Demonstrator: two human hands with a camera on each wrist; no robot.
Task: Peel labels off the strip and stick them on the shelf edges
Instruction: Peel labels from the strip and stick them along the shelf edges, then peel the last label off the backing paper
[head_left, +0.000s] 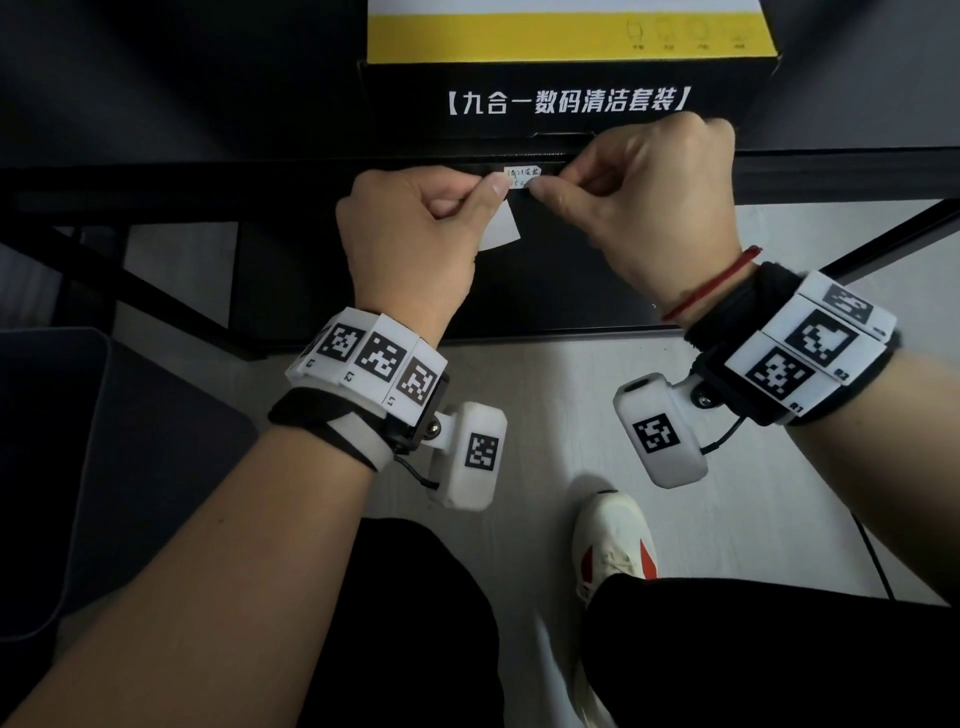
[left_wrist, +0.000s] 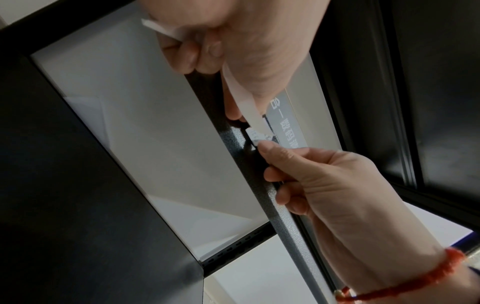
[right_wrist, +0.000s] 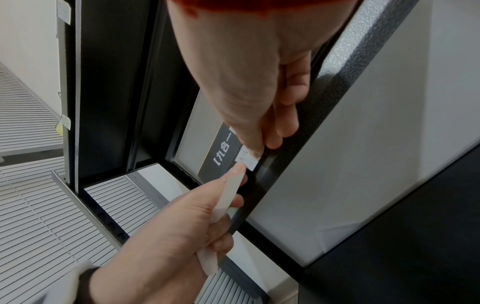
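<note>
A small white handwritten label (head_left: 522, 177) (left_wrist: 253, 134) (right_wrist: 248, 159) lies on the black shelf edge (head_left: 260, 179) (right_wrist: 324, 102), just below a box. My left hand (head_left: 488, 192) (right_wrist: 233, 185) grips the white backing strip (head_left: 501, 228) (left_wrist: 244, 98) (right_wrist: 228, 197) in curled fingers. Its thumb tip touches the label's left end. My right hand (head_left: 545, 187) (left_wrist: 267, 150) pinches the label's right end against the edge, thumb on its face, other fingers curled. The strip's loose end hangs below the left hand.
A black and yellow box (head_left: 566, 98) with white print stands on the shelf behind the label. Black frame struts (head_left: 130, 291) run below. A dark seat (head_left: 104, 467) is at my left, my white shoe (head_left: 613, 540) on the pale floor. Other labels (right_wrist: 64, 121) sit on a further shelf edge.
</note>
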